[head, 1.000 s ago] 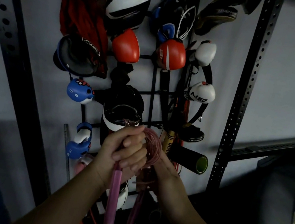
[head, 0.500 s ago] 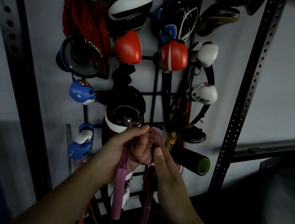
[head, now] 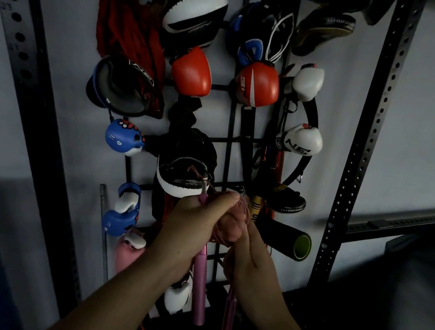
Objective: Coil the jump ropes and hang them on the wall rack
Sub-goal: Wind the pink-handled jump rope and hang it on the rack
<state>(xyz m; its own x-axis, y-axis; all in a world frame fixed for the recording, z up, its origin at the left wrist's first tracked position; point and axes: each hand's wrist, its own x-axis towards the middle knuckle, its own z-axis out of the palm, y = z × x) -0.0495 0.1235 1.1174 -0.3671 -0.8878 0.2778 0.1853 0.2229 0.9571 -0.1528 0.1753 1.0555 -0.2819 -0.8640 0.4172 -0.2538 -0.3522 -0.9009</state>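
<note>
Pink jump rope [head: 229, 225] sits coiled between both hands before the wall rack [head: 229, 140]. Left hand [head: 190, 227] grips the coil and one handle with curled fingers; right hand [head: 251, 261] pinches the strands, second handle hanging below.

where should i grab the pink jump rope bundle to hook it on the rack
Grip the coiled loops at the middle, from the front, where the left hand already clamps them. Both pink handles hang straight down, so the top of the coil is free to go over a rack bar.

rope coil [head: 231, 225] half hidden by hands
</note>
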